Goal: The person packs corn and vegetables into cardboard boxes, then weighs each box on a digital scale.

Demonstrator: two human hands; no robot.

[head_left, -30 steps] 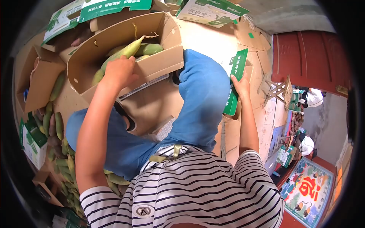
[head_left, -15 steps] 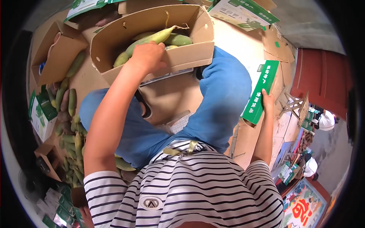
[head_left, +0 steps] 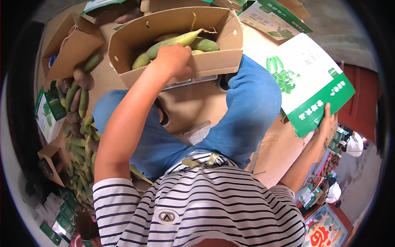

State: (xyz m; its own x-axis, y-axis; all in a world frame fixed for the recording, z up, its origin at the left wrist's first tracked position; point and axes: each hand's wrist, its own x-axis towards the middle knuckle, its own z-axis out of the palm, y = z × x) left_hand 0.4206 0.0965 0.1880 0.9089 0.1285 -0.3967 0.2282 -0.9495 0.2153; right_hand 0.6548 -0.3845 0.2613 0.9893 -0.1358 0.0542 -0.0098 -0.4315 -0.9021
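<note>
1. Left hand [head_left: 175,59]: sits at the front wall of an open box [head_left: 214,64], which rests across the person's knees. Fingers curl down inside among the cobs [head_left: 177,41]. Whether they clasp a cob or the wall cannot be told, as the grip is hidden.
2. Right hand [head_left: 327,123]: out to the side, fingers clamped on the green edge of a carton [head_left: 304,78]. The carton is flat, white and green, held tilted in the air, well apart from the box.
3. Loose cobs [head_left: 78,140]: heaped on the floor, left.
</note>
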